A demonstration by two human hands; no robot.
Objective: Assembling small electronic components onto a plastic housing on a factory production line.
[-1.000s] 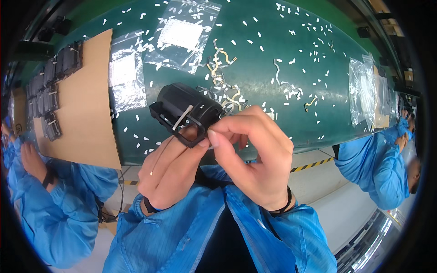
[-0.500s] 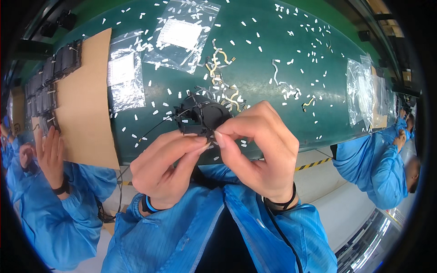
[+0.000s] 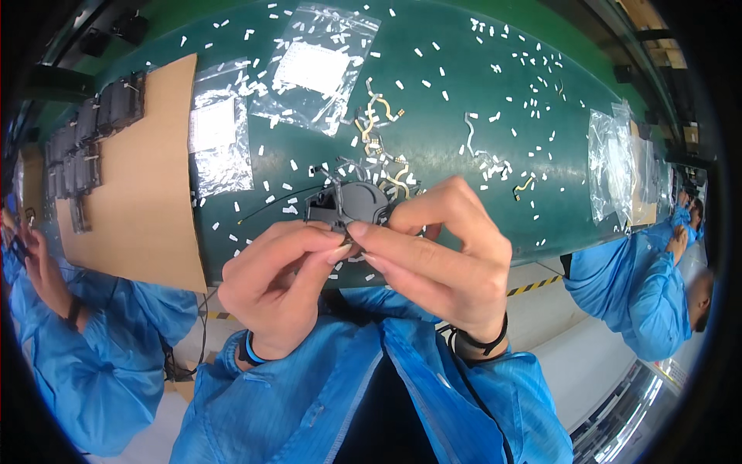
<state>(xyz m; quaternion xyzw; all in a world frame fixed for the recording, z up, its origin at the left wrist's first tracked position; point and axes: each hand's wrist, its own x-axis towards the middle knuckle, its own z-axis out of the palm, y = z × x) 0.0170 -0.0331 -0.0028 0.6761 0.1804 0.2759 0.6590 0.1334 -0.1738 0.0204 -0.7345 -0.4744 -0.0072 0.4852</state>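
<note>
Between my two hands, over the near edge of the green table, is a black plastic housing (image 3: pixel 363 203) with a round cover and a rectangular opening. My left hand (image 3: pixel 280 272) pinches its near left corner, thumb and forefinger together. My right hand (image 3: pixel 452 259) has its thumb and fingers closed at the near edge, close to the left fingertips. Whatever small part lies between the fingertips is hidden. A thin black cable (image 3: pixel 270 204) runs from the housing out to the left. Just beyond the housing lie several yellow and grey flex cables (image 3: pixel 396 176).
Small white pieces are scattered over the green table (image 3: pixel 433 147). Clear plastic bags (image 3: pixel 317 66) lie at the back and at the right. On the left, a cardboard sheet (image 3: pixel 147 178) bears several black housings (image 3: pixel 122 102). A co-worker's hand (image 3: pixel 48 278) is beside it; other people sit at the right.
The housing has turned, so its round cover now faces up more. My right fingers have shifted and lie flatter along its near edge. The co-worker's hand at left has moved off the cardboard.
</note>
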